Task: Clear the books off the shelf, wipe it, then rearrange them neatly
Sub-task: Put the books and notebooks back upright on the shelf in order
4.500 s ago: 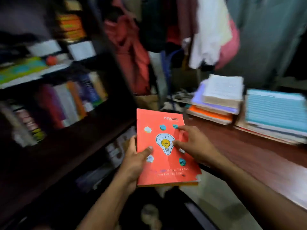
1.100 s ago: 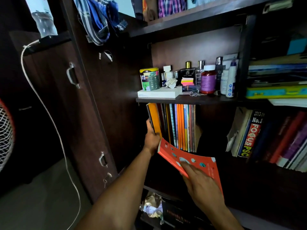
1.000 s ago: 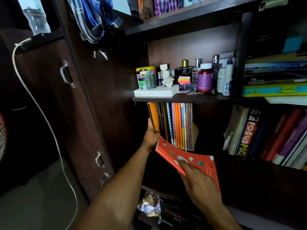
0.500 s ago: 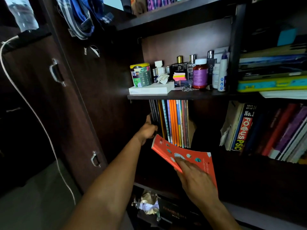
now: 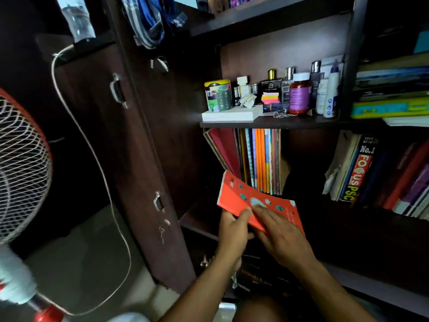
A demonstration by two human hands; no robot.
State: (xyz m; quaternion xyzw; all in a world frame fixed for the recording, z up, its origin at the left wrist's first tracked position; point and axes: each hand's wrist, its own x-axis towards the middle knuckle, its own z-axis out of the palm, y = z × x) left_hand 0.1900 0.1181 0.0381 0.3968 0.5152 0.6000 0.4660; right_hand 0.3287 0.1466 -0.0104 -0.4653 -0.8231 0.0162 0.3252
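Orange book (image 5: 241, 198) tilted before the shelf, left hand (image 5: 233, 231) gripping its edge, right hand (image 5: 278, 233) flat on the cover

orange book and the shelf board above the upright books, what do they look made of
Orange book: a paper softcover, seemingly; its printed matte cover bends in the left hand and right hand. Shelf board: dark wood-look laminate, probably over particleboard; smooth brown face, thin edge.
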